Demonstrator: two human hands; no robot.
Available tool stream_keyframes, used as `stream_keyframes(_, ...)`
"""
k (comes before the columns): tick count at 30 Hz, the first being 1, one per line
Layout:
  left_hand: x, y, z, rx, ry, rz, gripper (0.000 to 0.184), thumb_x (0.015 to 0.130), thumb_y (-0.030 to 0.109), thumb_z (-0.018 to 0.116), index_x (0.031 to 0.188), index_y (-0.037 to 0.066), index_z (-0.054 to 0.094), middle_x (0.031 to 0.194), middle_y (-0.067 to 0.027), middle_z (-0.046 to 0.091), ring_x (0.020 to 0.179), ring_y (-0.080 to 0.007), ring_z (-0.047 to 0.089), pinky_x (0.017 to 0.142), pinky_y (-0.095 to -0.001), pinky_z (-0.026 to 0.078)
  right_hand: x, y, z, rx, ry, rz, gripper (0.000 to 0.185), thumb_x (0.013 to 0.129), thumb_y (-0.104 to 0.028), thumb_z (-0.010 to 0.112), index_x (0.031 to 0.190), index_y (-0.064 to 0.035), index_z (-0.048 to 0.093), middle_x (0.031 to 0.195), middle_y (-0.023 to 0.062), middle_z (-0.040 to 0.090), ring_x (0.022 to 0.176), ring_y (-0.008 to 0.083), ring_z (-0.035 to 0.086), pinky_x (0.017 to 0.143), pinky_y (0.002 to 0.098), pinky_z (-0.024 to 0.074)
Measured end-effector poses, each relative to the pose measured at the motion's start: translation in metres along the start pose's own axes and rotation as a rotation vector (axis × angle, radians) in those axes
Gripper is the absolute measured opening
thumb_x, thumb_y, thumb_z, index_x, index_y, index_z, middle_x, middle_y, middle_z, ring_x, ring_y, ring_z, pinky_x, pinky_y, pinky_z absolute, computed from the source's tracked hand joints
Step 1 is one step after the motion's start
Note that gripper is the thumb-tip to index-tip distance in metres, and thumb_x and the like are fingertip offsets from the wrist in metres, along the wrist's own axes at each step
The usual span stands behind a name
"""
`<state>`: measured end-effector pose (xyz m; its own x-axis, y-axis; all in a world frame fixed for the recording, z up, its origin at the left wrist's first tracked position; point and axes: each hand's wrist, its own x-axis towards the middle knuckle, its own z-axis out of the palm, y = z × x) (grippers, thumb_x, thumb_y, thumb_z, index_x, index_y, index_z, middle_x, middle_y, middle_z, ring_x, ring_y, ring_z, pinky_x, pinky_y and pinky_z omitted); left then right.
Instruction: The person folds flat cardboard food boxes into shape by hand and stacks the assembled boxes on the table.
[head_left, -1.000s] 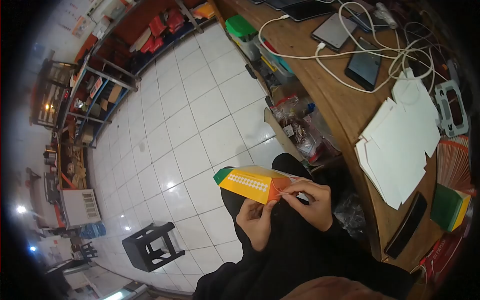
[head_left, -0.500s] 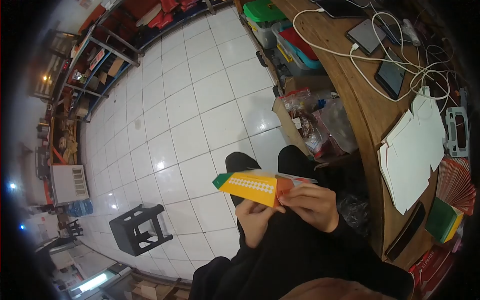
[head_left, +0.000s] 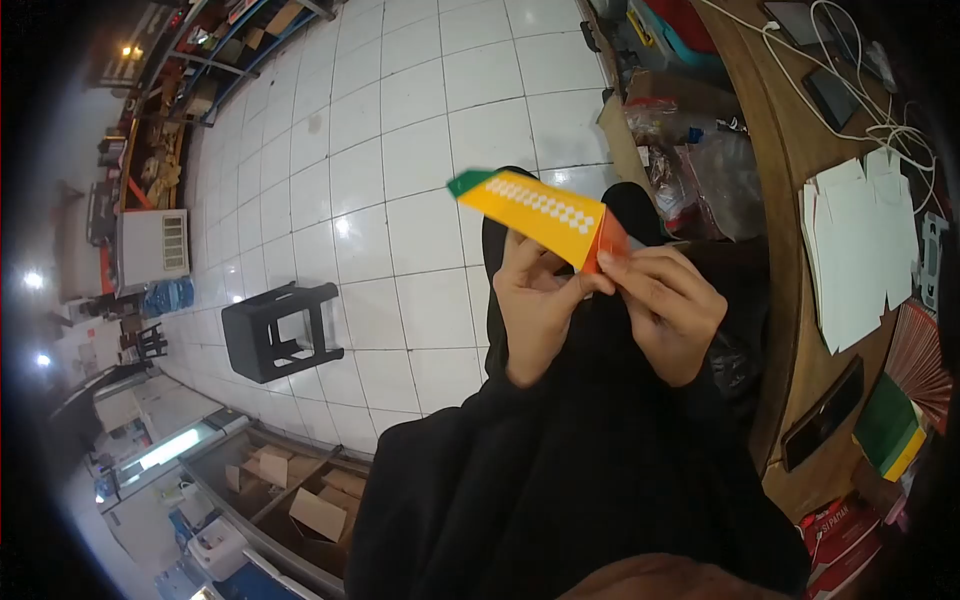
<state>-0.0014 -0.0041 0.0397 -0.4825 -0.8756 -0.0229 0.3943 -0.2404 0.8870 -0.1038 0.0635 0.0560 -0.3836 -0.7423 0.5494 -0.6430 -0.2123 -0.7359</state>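
A small printed cardboard box point(head_left: 545, 218), yellow with rows of white diamonds, a green tip and an orange end, is held tilted above my lap. My left hand point(head_left: 535, 305) grips it from below, with the thumb near the orange end and some fingers hidden behind the yellow panel. At the orange end, my right hand point(head_left: 672, 305) pinches the edge between thumb and fingers. Both hands meet close together at that end. What the far side of the box looks like is hidden.
On the wooden desk point(head_left: 775, 240) at right lie white paper sheets point(head_left: 860, 250), a dark phone point(head_left: 824, 413), tangled white cables and a fanned stack of red cards point(head_left: 922, 350). A green and yellow pack point(head_left: 888, 425) sits nearby. A black stool point(head_left: 282, 332) lies on the tiled floor.
The view has swung so that the hands and box appear higher and further right. The box tilts more steeply, its orange end lower. Both hands keep their hold on it.
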Motion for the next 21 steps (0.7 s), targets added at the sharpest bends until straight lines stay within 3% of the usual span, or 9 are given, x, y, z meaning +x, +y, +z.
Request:
stream_keyframes(3, -0.007, -0.004, -0.001, 0.020, -0.007, 0.147, 0.034, 0.064, -0.005, 0.070, 0.095, -0.007, 0.055, 0.106, -0.0044, 0.038, 0.091, -0.0184, 0.055, 0.068, -0.0225, 0.049, -0.009, -0.014, 0.003, -0.141, 0.110, -0.076, 0.030, 0.062, 0.006, 0.064, 0.090, -0.0034, 0.065, 0.067, 0.0077, 0.057, 0.067, 0.0181, 0.059, 0.053, 0.0254, 0.0414)
stream_keyframes(6, -0.016, 0.001, 0.000, 0.124, -0.069, 0.168, 0.036, 0.064, -0.003, 0.071, 0.096, -0.005, 0.055, 0.103, -0.0043, 0.039, 0.092, -0.0187, 0.055, 0.071, -0.0239, 0.049, -0.021, -0.030, 0.004, -0.230, 0.111, -0.069, 0.035, 0.065, 0.009, 0.061, 0.098, 0.0013, 0.060, 0.077, 0.0093, 0.062, 0.070, 0.0217, 0.059, 0.067, 0.0306, 0.0425)
stream_keyframes(9, -0.019, 0.005, 0.006, 0.087, -0.093, 0.141, 0.034, 0.066, -0.004, 0.069, 0.097, -0.005, 0.055, 0.107, -0.0059, 0.040, 0.093, -0.0192, 0.055, 0.073, -0.0261, 0.048, -0.030, -0.039, 0.017, -0.415, 0.148, -0.010, 0.035, 0.068, 0.007, 0.059, 0.102, 0.0047, 0.057, 0.091, 0.0129, 0.061, 0.086, 0.0245, 0.058, 0.079, 0.0367, 0.0379)
stream_keyframes(11, -0.021, 0.004, 0.012, -0.025, -0.057, 0.041, 0.026, 0.071, -0.004, 0.065, 0.095, -0.006, 0.055, 0.109, -0.0090, 0.043, 0.091, -0.0199, 0.056, 0.074, -0.0282, 0.049, -0.039, -0.036, 0.033, -0.546, 0.227, 0.005, 0.035, 0.072, 0.000, 0.057, 0.108, -0.0007, 0.056, 0.098, 0.0130, 0.059, 0.099, 0.0212, 0.055, 0.084, 0.0432, 0.0334)
stream_keyframes(12, -0.023, 0.004, 0.016, -0.095, -0.013, -0.050, 0.018, 0.075, -0.003, 0.061, 0.092, -0.005, 0.055, 0.098, -0.0103, 0.053, 0.083, -0.0177, 0.058, 0.071, -0.0264, 0.049, -0.040, -0.038, 0.030, -0.545, 0.171, 0.004, 0.042, 0.070, 0.000, 0.060, 0.111, -0.0009, 0.052, 0.105, 0.0142, 0.056, 0.107, 0.0238, 0.050, 0.090, 0.0468, 0.0322)
stream_keyframes(15, -0.022, 0.004, 0.012, -0.161, 0.032, -0.046, 0.013, 0.077, 0.000, 0.061, 0.088, -0.004, 0.055, 0.080, -0.0069, 0.058, 0.073, -0.0139, 0.058, 0.069, -0.0232, 0.048, -0.046, -0.014, 0.014, -0.328, 0.168, -0.067, 0.055, 0.065, 0.003, 0.063, 0.117, -0.0012, 0.046, 0.111, 0.0142, 0.054, 0.109, 0.0276, 0.048, 0.094, 0.0491, 0.0307)
stream_keyframes(17, -0.025, 0.007, 0.015, -0.064, 0.074, 0.032, 0.010, 0.078, 0.001, 0.060, 0.086, -0.002, 0.056, 0.072, -0.0045, 0.058, 0.066, -0.0103, 0.057, 0.063, -0.0199, 0.046, -0.044, -0.007, 0.015, -0.156, 0.253, -0.105, 0.066, 0.061, 0.008, 0.063, 0.123, -0.0028, 0.041, 0.120, 0.0147, 0.048, 0.111, 0.0332, 0.046, 0.095, 0.0469, 0.0324)
stream_keyframes(20, -0.030, 0.008, 0.017, -0.001, 0.040, 0.131, 0.012, 0.076, 0.003, 0.063, 0.085, -0.002, 0.057, 0.073, -0.0062, 0.059, 0.075, -0.0132, 0.057, 0.071, -0.0244, 0.046, -0.032, -0.016, 0.003, -0.132, 0.226, 0.006, 0.064, 0.066, 0.011, 0.060, 0.125, -0.0038, 0.039, 0.118, 0.0173, 0.049, 0.112, 0.0372, 0.043, 0.086, 0.0373, 0.0414)
stream_keyframes(21, -0.029, 0.004, 0.016, 0.130, -0.010, 0.190, 0.018, 0.073, 0.006, 0.066, 0.088, 0.000, 0.058, 0.081, -0.0096, 0.060, 0.087, -0.0185, 0.055, 0.081, -0.0320, 0.041, -0.029, -0.017, -0.001, -0.149, 0.212, 0.029, 0.063, 0.068, 0.012, 0.058, 0.125, -0.0040, 0.039, 0.116, 0.0186, 0.050, 0.112, 0.0383, 0.042, 0.082, 0.0341, 0.0443)
